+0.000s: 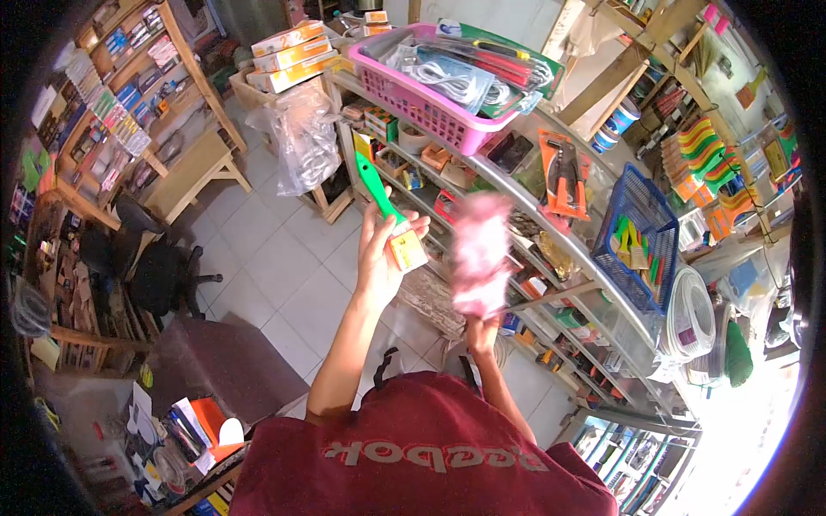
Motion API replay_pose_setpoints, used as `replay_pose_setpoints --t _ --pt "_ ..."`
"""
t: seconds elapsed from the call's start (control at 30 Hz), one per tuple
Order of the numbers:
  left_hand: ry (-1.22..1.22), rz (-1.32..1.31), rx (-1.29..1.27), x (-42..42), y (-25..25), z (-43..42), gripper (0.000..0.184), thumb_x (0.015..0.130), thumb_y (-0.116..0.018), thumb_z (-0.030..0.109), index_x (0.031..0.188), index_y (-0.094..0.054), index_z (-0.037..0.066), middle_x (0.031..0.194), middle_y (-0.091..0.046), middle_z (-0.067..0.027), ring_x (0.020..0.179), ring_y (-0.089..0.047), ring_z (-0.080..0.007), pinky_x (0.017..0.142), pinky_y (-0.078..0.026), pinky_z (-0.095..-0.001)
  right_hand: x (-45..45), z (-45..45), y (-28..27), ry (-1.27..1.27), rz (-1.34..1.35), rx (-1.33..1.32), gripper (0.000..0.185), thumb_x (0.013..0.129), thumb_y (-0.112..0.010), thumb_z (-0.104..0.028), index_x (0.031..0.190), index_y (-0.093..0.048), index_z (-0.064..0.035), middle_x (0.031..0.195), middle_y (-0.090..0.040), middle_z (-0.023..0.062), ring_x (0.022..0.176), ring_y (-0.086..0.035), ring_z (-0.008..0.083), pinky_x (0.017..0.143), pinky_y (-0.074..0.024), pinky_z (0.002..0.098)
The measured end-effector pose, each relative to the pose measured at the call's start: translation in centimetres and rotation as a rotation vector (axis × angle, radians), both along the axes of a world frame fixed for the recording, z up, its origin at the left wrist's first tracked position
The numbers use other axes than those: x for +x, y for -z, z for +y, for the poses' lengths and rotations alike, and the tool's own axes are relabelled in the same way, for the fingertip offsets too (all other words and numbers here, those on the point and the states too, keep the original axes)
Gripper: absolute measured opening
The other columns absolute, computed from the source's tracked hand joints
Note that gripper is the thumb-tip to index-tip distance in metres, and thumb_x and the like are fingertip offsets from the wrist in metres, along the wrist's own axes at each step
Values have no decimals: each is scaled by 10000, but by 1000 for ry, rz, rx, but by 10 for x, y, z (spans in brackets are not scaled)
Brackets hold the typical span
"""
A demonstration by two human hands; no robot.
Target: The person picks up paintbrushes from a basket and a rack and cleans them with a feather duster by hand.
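Observation:
In the head view my left hand is closed around a paintbrush with a green handle. The brush's handle points up and away, and its orange-and-white wrapped end lies by my palm and fingers. To the right, my right hand grips the lower end of a pink and white cloth. Motion smears the cloth, and it partly covers the shelf behind. A gap separates the cloth from the brush.
A pink basket of packaged cables sits on the glass display case. Farther right, a blue basket contains several green-handled brushes. Stacked orange boxes stand at the back. A black chair is on the left.

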State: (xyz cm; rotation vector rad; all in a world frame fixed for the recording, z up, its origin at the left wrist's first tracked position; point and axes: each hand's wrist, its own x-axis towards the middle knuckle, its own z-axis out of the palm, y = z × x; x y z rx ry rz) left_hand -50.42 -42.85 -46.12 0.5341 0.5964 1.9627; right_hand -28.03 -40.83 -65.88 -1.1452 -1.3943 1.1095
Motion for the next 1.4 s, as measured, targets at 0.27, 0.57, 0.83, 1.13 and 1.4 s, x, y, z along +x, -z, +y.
replay_pose_setpoints --t 0.27,0.57,0.83,1.13,1.4 --pt "-76 17 38 -17 -29 -10 541 907 -534 174 1384 -284 115 1028 -574 -163 998 -599 -296 897 -485 -413 -14 16 -12 -223 -233 275 204 823 -590 -72 1025 -564 -84 941 -595 -13 755 -507 107 630 -399 276" --pt "98 385 -55 29 -17 41 481 928 -515 201 1334 -309 46 1057 -623 -175 1049 -570 -227 953 -390 -361 -3 56 -17 -228 -2 94 231 834 -618 -179 1015 -622 -35 661 -523 2 510 -468 107 418 -374 241" --pt "265 547 -42 118 -9 127 447 928 -535 150 1294 -288 75 1029 -528 -54 871 -541 -111 732 -457 -260 42 116 -114 -269 -16 -67 467 807 -678 -407 1120 -578 -76 814 -580 18 616 -531 99 432 -462 258" --pt "336 1013 281 174 -51 219 437 978 -406 336 1263 -417 4 1154 -538 -119 1159 -449 -161 954 -340 -283 140 193 -170 -239 -847 108 574 916 -436 -326 1395 -278 -52 1412 -355 100 1279 -343 232 1101 -239 394" --pt "-79 1791 -93 94 3 326 580 803 -662 257 1264 -433 -9 1285 -443 -209 1133 -470 -356 933 -402 -424 265 253 -293 374 -201 573 353 905 -550 -257 1205 -513 -75 864 -563 44 666 -543 103 484 -469 270"
